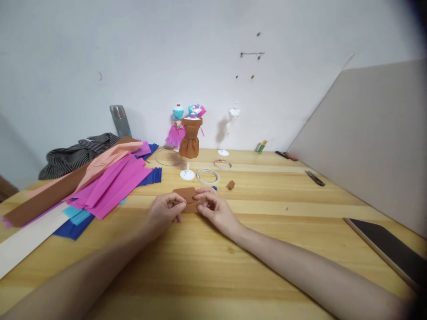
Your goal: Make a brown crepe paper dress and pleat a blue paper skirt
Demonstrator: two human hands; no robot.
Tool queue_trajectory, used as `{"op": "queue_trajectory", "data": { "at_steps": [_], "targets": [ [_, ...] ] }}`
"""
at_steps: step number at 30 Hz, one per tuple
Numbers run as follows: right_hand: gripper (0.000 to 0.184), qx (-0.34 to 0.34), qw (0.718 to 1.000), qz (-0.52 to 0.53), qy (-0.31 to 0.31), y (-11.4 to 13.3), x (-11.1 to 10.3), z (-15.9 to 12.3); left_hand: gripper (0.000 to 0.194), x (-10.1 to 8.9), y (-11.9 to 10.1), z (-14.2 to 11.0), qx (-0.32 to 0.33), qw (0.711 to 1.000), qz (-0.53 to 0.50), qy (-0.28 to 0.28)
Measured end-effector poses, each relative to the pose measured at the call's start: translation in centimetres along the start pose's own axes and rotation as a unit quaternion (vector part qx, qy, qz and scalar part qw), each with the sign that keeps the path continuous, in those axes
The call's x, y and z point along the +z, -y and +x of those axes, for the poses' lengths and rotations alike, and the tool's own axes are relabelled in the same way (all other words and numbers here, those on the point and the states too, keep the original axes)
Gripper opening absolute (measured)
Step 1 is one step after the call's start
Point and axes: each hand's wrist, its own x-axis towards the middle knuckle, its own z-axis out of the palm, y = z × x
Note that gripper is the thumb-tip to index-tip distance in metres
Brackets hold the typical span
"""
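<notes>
Between my two hands is a small piece of brown crepe paper (184, 194), folded or layered, just above or on the wooden table. My left hand (167, 208) pinches its left lower side between thumb and fingers. On its right side, my right hand (213, 205) has thumb and fingers closed at the edge. Just beyond the paper stands a miniature dress form (190, 138) wearing a brown paper dress on a white base. A roll of tape (208, 177) lies beside that base, and a crumpled brown scrap (231, 185) sits right of my right hand.
Coloured crepe paper (113, 186) and a striped cloth (80, 151) are heaped at left, near a flask (120, 121). More dress forms, including a bare white one (233, 114), stand at the wall. Scissors (314, 178) and a dark tablet-like slab (387, 249) lie at right.
</notes>
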Motion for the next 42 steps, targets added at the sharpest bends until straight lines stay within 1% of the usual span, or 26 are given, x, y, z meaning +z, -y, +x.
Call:
{"op": "queue_trajectory", "data": {
  "at_steps": [2, 3, 6, 8, 11, 13, 16, 21, 24, 26, 29, 31, 34, 38, 42],
  "targets": [
    [0.023, -0.032, 0.999, -0.036, 0.002, 0.36, -0.08, -0.18, 0.019, 0.11, -0.04, -0.01, 0.016, 1.000, -0.007, -0.012],
    [0.022, -0.045, 0.998, -0.053, 0.004, 0.52, -0.11, -0.27, 0.020, 0.20, -0.09, -0.04, 0.023, 1.000, -0.014, -0.015],
    [0.011, -0.068, 0.993, -0.093, 0.000, 0.67, -0.13, -0.48, 0.024, 0.45, -0.22, -0.20, 0.034, 0.999, -0.032, -0.020],
    [0.009, -0.046, 0.996, -0.082, -0.004, 0.55, -0.08, -0.51, 0.030, 0.50, -0.19, -0.29, 0.033, 0.998, -0.033, -0.032],
    [0.012, 0.026, 1.000, -0.002, -0.005, 0.30, 0.03, -0.42, 0.041, 0.45, 0.03, -0.30, 0.017, 0.998, -0.050, -0.044],
    [0.016, 0.059, 0.997, 0.054, -0.005, 0.24, 0.08, -0.35, 0.040, 0.41, 0.17, -0.24, 0.003, 0.996, -0.076, -0.041],
    [0.019, 0.071, 0.993, 0.091, 0.002, 0.32, 0.07, -0.31, 0.033, 0.38, 0.17, -0.11, -0.013, 0.995, -0.095, -0.025],
    [0.021, 0.031, 0.997, 0.077, 0.005, 0.60, -0.05, -0.50, 0.023, 0.27, 0.06, -0.04, -0.005, 0.996, -0.081, -0.020],
    [0.029, 0.012, 0.999, 0.046, 0.019, 0.73, -0.05, -0.68, 0.013, 0.23, 0.12, -0.16, 0.021, 0.999, -0.040, -0.020],
    [0.034, -0.006, 0.999, 0.005, 0.033, 0.73, 0.01, -0.79, 0.010, 0.26, 0.04, -0.32, 0.046, 0.999, -0.017, -0.019],
    [0.028, -0.038, 0.997, -0.056, 0.030, 0.51, 0.17, -0.91, 0.009, 0.36, -0.30, -0.61, 0.059, 0.998, -0.017, -0.021],
    [0.023, -0.043, 0.997, -0.061, 0.022, 0.25, 0.27, -0.95, 0.010, 0.41, -0.57, -0.73, 0.053, 0.998, -0.029, -0.030],
    [0.025, -0.012, 0.999, -0.022, 0.025, -0.05, 0.38, -0.90, 0.011, 0.38, -0.75, -0.71, 0.052, 0.997, -0.038, -0.043],
    [0.027, 0.027, 0.999, 0.028, 0.024, 0.01, 0.39, -0.77, 0.015, 0.40, -0.67, -0.50, 0.044, 0.996, -0.061, -0.044],
    [0.022, 0.048, 0.996, 0.069, 0.019, 0.36, 0.28, -0.77, 0.030, 0.61, -0.61, -0.44, 0.032, 0.993, -0.105, -0.036]
  ]
}}
